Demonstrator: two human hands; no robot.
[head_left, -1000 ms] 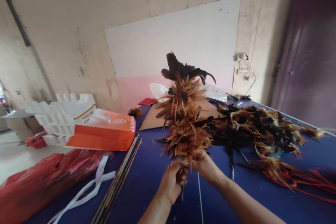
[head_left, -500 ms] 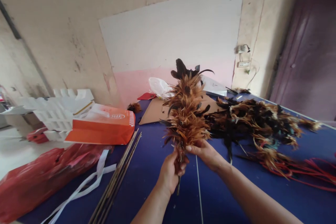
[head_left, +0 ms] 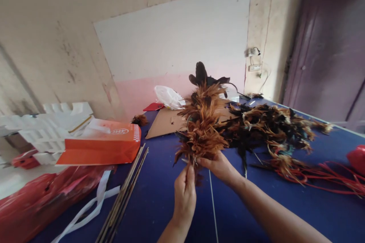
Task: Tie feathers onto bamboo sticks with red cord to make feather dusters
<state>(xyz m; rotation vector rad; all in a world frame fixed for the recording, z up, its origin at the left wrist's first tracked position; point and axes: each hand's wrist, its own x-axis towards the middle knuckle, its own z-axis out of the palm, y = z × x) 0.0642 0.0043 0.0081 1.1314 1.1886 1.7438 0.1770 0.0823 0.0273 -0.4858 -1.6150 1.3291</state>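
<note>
A feather duster (head_left: pixel 203 117) with brown feathers and dark ones at its tip stands upright between my hands, above the blue table (head_left: pixel 165 197). My left hand (head_left: pixel 185 190) is closed on its lower end, thumb and fingers pinched at the base of the feathers. My right hand (head_left: pixel 218 167) grips the same lower part from the right, its fingertips partly hidden under the feathers. To the right lies a loose heap of brown and black feathers (head_left: pixel 273 125). Behind the duster is a flat piece of cardboard (head_left: pixel 161 123).
Left of my hands lie thin sticks (head_left: pixel 122 193), white strips (head_left: pixel 88 212), an orange bag (head_left: pixel 108 144) and red plastic (head_left: pixel 54 197). Red cord (head_left: pixel 322 176) lies at the right. A white plastic bag (head_left: pixel 168 97) sits near the wall.
My left hand has shifted from wrapping the duster's stem to pinching at the feather base, its thumb now pointing up. The view has turned slightly right. My right hand keeps its hold.
</note>
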